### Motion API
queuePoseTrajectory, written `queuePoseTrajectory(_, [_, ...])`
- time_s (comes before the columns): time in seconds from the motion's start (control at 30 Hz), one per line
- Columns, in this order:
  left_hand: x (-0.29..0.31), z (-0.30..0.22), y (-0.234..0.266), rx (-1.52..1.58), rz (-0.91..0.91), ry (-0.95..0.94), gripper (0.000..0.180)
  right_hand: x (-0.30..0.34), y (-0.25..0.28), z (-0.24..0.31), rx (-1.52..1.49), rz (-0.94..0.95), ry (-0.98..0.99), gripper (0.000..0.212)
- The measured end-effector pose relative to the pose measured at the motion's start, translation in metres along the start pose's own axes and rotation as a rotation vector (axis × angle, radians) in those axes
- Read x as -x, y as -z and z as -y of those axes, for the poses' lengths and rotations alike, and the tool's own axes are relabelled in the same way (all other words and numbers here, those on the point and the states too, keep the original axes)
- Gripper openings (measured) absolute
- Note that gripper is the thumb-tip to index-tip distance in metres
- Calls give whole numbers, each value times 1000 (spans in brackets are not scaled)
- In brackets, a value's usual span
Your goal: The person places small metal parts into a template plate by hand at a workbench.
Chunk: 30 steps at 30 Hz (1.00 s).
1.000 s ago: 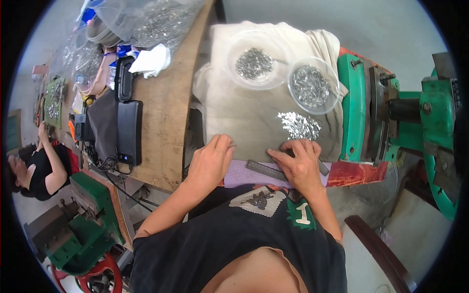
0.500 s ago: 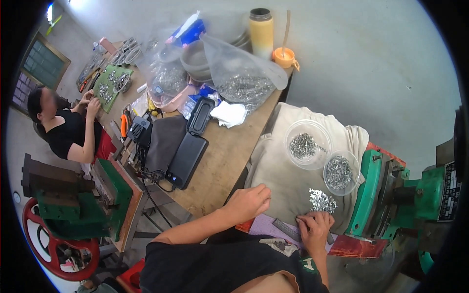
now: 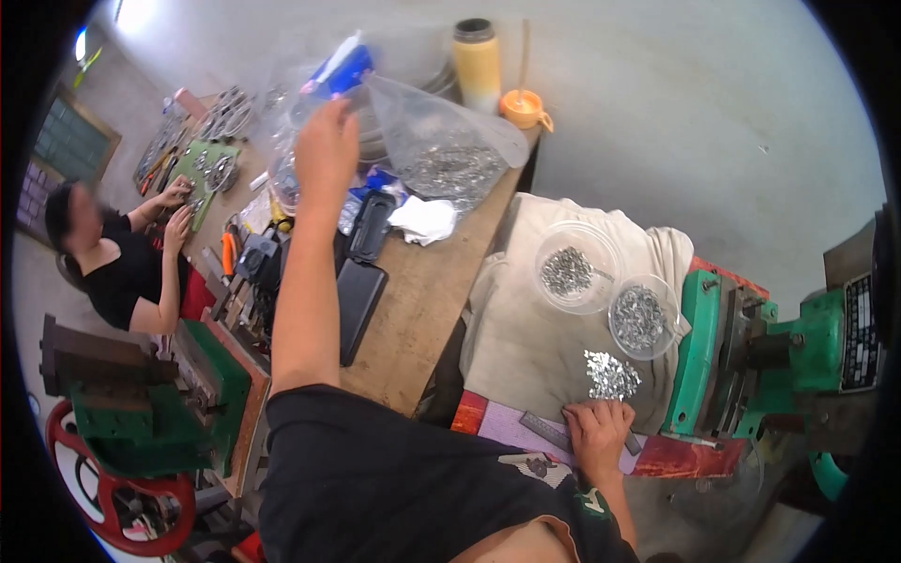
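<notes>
My left hand (image 3: 327, 155) is stretched far over the table, close to the clear plastic bag (image 3: 441, 155) of small metal parts and below the blue tissue pack (image 3: 349, 68). Its fingers are partly smeared, so any hold is hidden. My right hand (image 3: 601, 430) rests on the beige cloth (image 3: 516, 328) with its fingers curled together; what they pinch, if anything, is too small to make out. Just beyond its fingertips lies a loose pile of shiny metal pieces (image 3: 612, 375). Beside that hand, a grey metal ruler (image 3: 544, 430) lies on purple foam (image 3: 507, 422).
Two clear tubs, one round and wide (image 3: 610, 249) and one smaller (image 3: 671, 324), hold metal parts on the cloth. A green machine (image 3: 694, 352) stands at the right. A black case (image 3: 361, 305), white tissue (image 3: 424, 220) and yellow bottle (image 3: 477, 70) occupy the table. A co-worker (image 3: 131, 258) sits left.
My left hand has swung forward and left from beside the cloth, up to the bags across the table. My right hand stays by the metal pile. The whole view has shifted slightly.
</notes>
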<state>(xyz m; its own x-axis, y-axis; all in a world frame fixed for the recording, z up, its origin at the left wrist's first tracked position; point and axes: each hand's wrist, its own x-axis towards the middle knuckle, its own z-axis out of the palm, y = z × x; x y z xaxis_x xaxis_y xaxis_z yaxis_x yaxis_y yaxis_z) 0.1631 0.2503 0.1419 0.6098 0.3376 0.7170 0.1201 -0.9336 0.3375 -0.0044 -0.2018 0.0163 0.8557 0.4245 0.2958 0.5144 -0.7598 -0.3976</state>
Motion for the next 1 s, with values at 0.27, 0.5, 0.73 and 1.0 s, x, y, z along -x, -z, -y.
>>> queuePoseTrajectory(0.27, [92,-92,38,565,314,62,18,-4,-7,-9,-47,-20,-17,16])
queuePoseTrajectory(0.5, [199,-139,44,764,836,30,18,-8,-11,-5,-37,3,-52,18])
queuePoseTrajectory(0.73, [257,-156,44,723,1042,-228,25,-15,15,-22,-138,-36,-119,15])
queuePoseTrajectory(1.0, [275,-157,37,649,1148,-432,32,-77,35,-75,162,-319,-52,19])
